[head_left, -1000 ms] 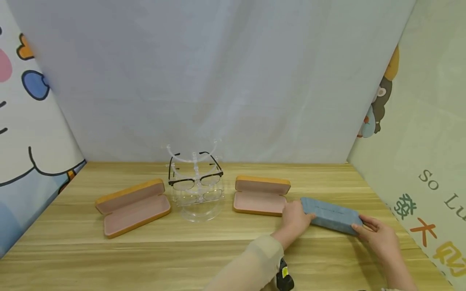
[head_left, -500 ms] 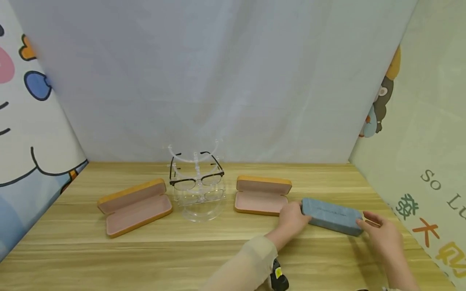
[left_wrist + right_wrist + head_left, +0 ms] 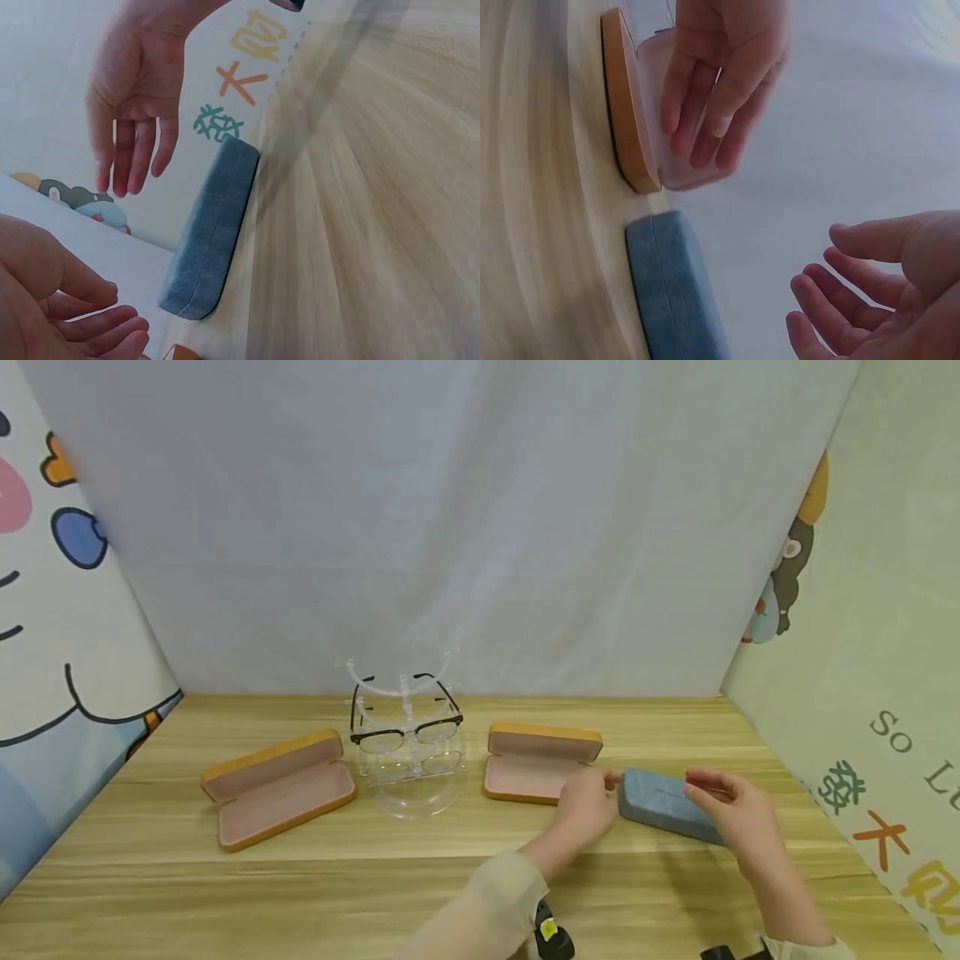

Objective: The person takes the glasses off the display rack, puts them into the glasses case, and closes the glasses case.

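A closed blue glasses case [image 3: 660, 806] lies on the table at the right, lid down. My left hand [image 3: 583, 806] is just off its left end, in front of an orange glasses case [image 3: 532, 778] that stands open with a pink lining. Above the blue case's right part hovers my right hand [image 3: 738, 817], hiding that end in the head view. Both wrist views show gaps between the hands and the blue case [image 3: 214, 232]. The fingers of the left hand [image 3: 731, 67] and of the right hand [image 3: 889, 300] are loosely extended and hold nothing.
A clear display stand [image 3: 408, 802] at the middle back bears black-rimmed glasses [image 3: 408, 732] and thin-framed glasses [image 3: 416, 768] below them. Another open orange glasses case [image 3: 277, 793] lies to the left. A pale curtain [image 3: 450, 527] closes off the back of the table.
Both hands have let go of the blue case's ends. The left hand has drawn away leftward; the right has come up and left over the case. The blue case stays in about the same place.
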### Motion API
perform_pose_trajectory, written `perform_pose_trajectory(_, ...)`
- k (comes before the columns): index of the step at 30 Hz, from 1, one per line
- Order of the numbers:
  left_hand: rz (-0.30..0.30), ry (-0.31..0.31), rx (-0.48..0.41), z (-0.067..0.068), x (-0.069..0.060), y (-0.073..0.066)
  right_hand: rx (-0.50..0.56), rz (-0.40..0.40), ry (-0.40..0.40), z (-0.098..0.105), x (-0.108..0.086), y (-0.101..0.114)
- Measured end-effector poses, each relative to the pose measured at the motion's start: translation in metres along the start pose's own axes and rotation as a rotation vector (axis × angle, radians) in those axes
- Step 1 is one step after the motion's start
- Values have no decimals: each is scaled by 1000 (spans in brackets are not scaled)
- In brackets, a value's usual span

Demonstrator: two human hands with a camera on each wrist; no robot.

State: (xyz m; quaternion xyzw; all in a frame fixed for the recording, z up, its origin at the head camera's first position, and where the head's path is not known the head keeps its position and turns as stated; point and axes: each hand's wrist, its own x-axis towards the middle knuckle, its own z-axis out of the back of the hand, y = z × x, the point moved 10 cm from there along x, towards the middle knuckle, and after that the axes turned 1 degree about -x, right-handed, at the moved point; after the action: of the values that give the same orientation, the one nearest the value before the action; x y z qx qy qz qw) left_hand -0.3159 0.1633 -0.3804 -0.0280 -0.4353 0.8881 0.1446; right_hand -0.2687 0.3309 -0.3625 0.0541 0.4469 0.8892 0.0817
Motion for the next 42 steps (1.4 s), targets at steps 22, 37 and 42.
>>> perform_pose_trajectory(22, -43, -94, -69, 63, -18, 33, 160, 126, 119, -70, 12, 64)
perform_pose_trajectory(37, -121, -176, 16, 117, -46, 55, 184, 243, 172, -111, 21, 94)
perform_pose_trajectory(42, -165, -253, 95, 139, -54, 55, 178, 315, 181, -119, 27, 105)
